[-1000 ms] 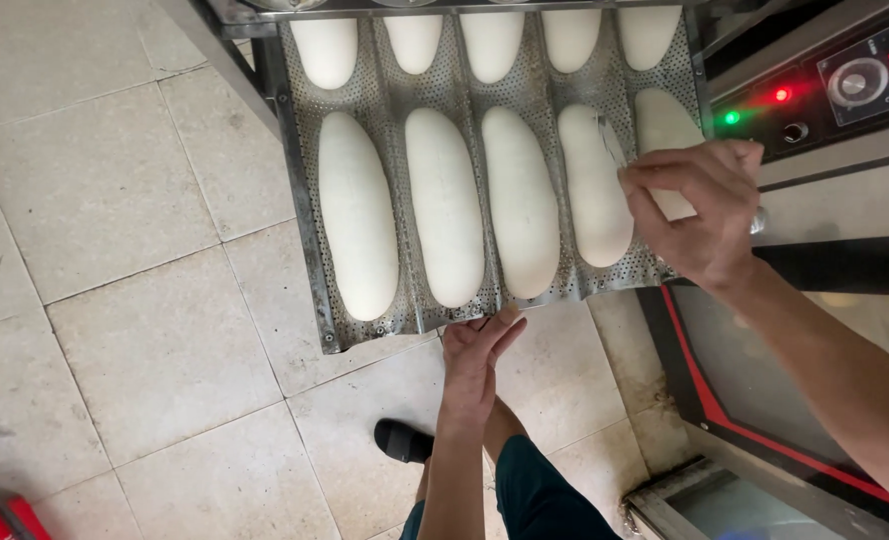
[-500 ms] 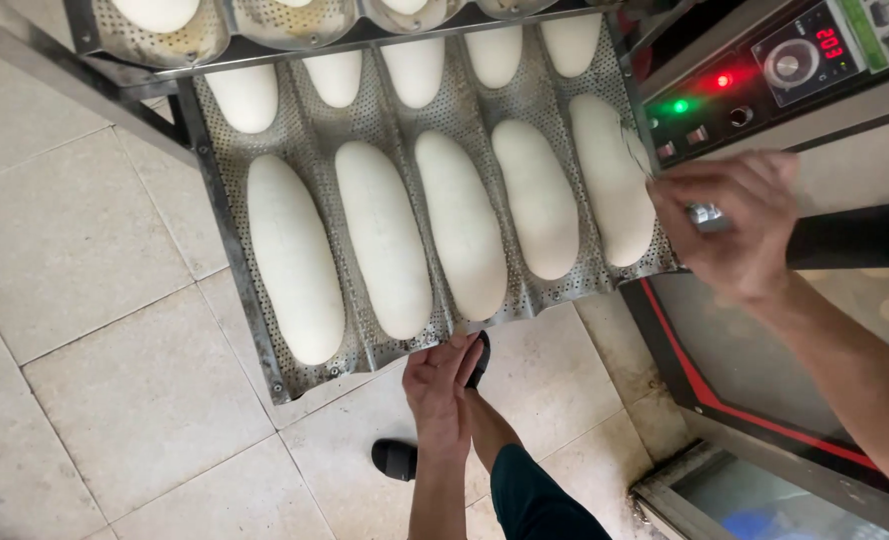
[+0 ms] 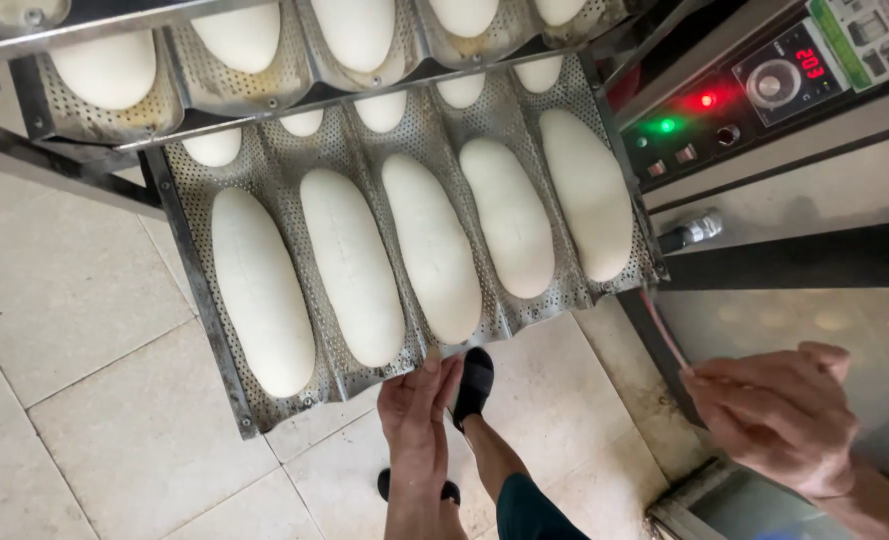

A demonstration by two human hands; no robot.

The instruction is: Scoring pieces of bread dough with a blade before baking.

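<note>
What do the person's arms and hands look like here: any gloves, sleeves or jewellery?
Both are bare. The left hand and the right hand wear no gloves, and no rings or watch show. Both forearms are uncovered as far as the picture reaches, with no sleeve in view.

Bright, even daylight, soft shadows, slight motion blur, wide-angle bending at edges
</note>
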